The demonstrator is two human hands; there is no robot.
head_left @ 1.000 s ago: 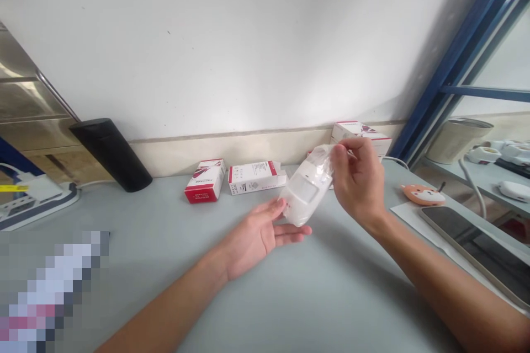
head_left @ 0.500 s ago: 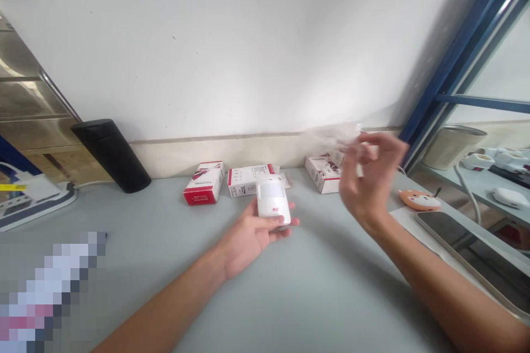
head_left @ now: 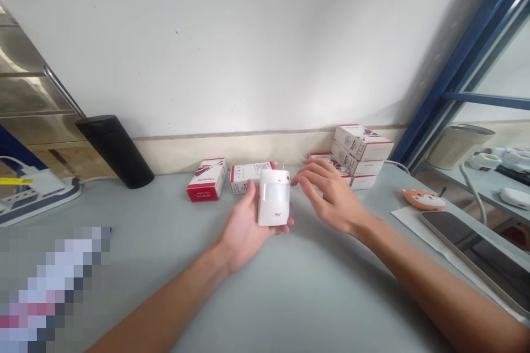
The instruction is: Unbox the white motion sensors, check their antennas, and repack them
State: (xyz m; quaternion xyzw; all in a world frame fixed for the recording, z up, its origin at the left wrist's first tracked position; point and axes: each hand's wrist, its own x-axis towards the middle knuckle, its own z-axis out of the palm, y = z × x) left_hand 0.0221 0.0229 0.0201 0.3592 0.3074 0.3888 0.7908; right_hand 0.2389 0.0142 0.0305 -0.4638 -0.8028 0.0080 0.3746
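My left hand [head_left: 243,225] holds a small white sensor unit [head_left: 274,197] upright above the grey table [head_left: 290,298], thumb on its left side and fingers under it. The unit has a frosted window near its top and a small red mark lower down. My right hand [head_left: 331,196] hovers just to the right of the unit with its fingers spread and nothing in them, fingertips almost at the unit's top right corner. No plastic bag shows in either hand.
Red-and-white small boxes lie by the wall: one [head_left: 207,178] at centre left, another [head_left: 250,175] behind the unit, a stack [head_left: 361,154] at right. A black cylinder [head_left: 114,150] leans at left. A phone [head_left: 476,251] and an orange figure [head_left: 423,199] sit at right.
The right hand pulled a clear plastic bag off the white unit, lost the bag, and came back down beside the unit. The left hand closed on the unit and raised it upright.
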